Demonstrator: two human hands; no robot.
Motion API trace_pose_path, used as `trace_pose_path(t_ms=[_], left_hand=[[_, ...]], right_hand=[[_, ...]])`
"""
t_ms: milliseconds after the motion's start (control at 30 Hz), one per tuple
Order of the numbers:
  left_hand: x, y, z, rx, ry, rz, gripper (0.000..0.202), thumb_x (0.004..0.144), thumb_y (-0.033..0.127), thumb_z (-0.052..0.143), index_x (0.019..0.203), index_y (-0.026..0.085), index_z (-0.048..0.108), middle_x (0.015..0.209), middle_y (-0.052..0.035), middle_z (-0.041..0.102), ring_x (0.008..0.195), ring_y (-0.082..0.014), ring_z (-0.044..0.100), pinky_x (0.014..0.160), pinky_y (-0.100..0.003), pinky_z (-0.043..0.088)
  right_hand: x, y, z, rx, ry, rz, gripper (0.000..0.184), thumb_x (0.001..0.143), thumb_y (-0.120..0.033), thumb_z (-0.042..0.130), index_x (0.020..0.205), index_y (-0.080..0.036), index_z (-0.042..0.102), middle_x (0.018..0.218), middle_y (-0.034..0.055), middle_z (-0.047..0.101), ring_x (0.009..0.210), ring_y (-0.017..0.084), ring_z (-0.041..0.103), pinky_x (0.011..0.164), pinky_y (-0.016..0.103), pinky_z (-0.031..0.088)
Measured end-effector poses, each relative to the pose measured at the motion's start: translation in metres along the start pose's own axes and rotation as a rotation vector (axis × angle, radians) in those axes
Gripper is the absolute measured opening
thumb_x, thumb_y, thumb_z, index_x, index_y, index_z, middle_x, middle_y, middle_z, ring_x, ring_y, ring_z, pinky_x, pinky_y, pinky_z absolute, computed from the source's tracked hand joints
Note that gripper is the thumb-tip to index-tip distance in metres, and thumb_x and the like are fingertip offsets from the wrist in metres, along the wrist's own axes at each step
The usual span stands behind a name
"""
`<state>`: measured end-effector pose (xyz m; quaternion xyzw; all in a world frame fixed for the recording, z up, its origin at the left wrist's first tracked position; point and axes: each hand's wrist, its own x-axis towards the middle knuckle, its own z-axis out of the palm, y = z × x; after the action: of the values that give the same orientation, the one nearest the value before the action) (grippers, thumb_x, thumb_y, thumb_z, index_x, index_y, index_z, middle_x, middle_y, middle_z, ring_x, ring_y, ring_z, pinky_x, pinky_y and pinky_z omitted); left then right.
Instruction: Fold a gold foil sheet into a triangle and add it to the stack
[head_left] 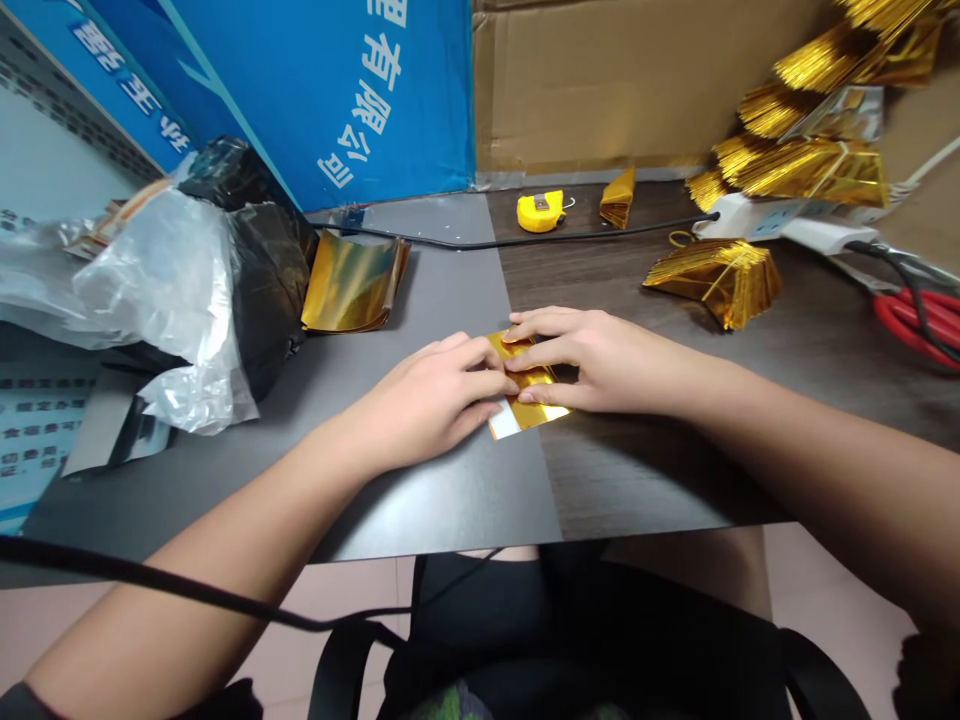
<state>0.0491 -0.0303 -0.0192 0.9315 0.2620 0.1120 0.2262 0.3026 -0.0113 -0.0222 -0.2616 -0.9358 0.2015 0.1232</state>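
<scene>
Gold sheet: just one here, flat beneath fingertips from both sides, right across the table's colour seam!
Left hand: palm down, fingers close together at the sheet's left side; pinching or pressing, can't tell.
Right hand: palm down, fingers spread, tips touching gold.
Beyond: one tape measure, one sheet stack.

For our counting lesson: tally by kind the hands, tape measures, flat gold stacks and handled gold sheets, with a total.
Hands: 2 (left hand, right hand)
Tape measure: 1
Flat gold stack: 1
Gold sheet under the fingers: 1
Total: 5
</scene>
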Motion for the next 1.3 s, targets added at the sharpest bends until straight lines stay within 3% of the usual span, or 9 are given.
trace_pose_path(t_ms=[133, 300, 467, 633, 900, 1067, 1300], left_hand=[[0.001, -0.001, 0.001, 0.028, 0.000, 0.015, 0.023, 0.104, 0.028, 0.054, 0.116, 0.023, 0.073, 0.110, -0.0062, 0.067, 0.097, -0.0194, 0.058, 0.085, -0.032, 0.046], [0.001, -0.002, 0.003, -0.030, 0.042, 0.133, 0.024, 0.104, 0.022, 0.052, 0.107, 0.022, 0.076, 0.099, -0.0038, 0.070, 0.095, -0.0163, 0.063, 0.087, -0.029, 0.048], [0.002, -0.004, 0.004, -0.007, 0.051, 0.236, 0.024, 0.102, 0.019, 0.056, 0.103, 0.024, 0.079, 0.100, -0.0023, 0.073, 0.092, -0.0166, 0.064, 0.083, -0.031, 0.048], [0.002, -0.003, 0.003, 0.015, 0.043, 0.265, 0.026, 0.104, 0.021, 0.054, 0.103, 0.025, 0.080, 0.103, -0.0025, 0.073, 0.092, -0.0161, 0.063, 0.084, -0.031, 0.048], [0.002, 0.001, 0.000, -0.040, -0.012, 0.176, 0.027, 0.102, 0.020, 0.054, 0.102, 0.026, 0.081, 0.107, -0.0053, 0.069, 0.101, -0.0194, 0.063, 0.090, -0.034, 0.050], [-0.003, -0.003, -0.012, -0.007, -0.054, 0.079, 0.032, 0.100, 0.018, 0.052, 0.111, 0.029, 0.080, 0.122, -0.0065, 0.068, 0.108, -0.0214, 0.063, 0.094, -0.036, 0.051], [-0.008, -0.016, -0.019, 0.098, 0.006, -0.083, 0.035, 0.103, 0.018, 0.044, 0.120, 0.022, 0.075, 0.121, -0.0074, 0.071, 0.109, -0.0217, 0.065, 0.095, -0.039, 0.053]], right_hand=[[-0.001, -0.001, 0.001, 0.009, -0.020, 0.032, 0.027, 0.099, -0.033, 0.063, 0.114, -0.018, 0.080, 0.133, 0.0115, 0.071, 0.134, 0.037, 0.061, 0.114, 0.054, 0.051], [-0.001, -0.004, 0.001, -0.060, -0.014, 0.058, 0.026, 0.098, -0.034, 0.064, 0.112, -0.020, 0.080, 0.135, 0.0124, 0.070, 0.132, 0.036, 0.062, 0.106, 0.052, 0.056], [0.001, -0.008, -0.001, -0.107, -0.064, 0.157, 0.022, 0.094, -0.032, 0.069, 0.112, -0.024, 0.080, 0.134, 0.0085, 0.070, 0.125, 0.036, 0.067, 0.094, 0.050, 0.060], [0.001, -0.010, -0.001, -0.109, -0.069, 0.164, 0.018, 0.094, -0.031, 0.069, 0.107, -0.026, 0.079, 0.134, 0.0066, 0.070, 0.121, 0.034, 0.068, 0.090, 0.046, 0.060], [0.001, -0.011, -0.001, -0.083, -0.066, 0.163, 0.017, 0.094, -0.029, 0.067, 0.105, -0.026, 0.078, 0.137, 0.0072, 0.068, 0.120, 0.033, 0.068, 0.093, 0.046, 0.058], [0.002, -0.013, -0.003, -0.081, -0.109, 0.205, 0.025, 0.094, -0.033, 0.066, 0.116, -0.024, 0.077, 0.137, 0.0102, 0.067, 0.121, 0.033, 0.067, 0.098, 0.049, 0.056], [0.003, -0.014, -0.003, -0.073, -0.103, 0.204, 0.026, 0.093, -0.032, 0.068, 0.115, -0.022, 0.078, 0.137, 0.0126, 0.067, 0.122, 0.036, 0.066, 0.099, 0.055, 0.056]])
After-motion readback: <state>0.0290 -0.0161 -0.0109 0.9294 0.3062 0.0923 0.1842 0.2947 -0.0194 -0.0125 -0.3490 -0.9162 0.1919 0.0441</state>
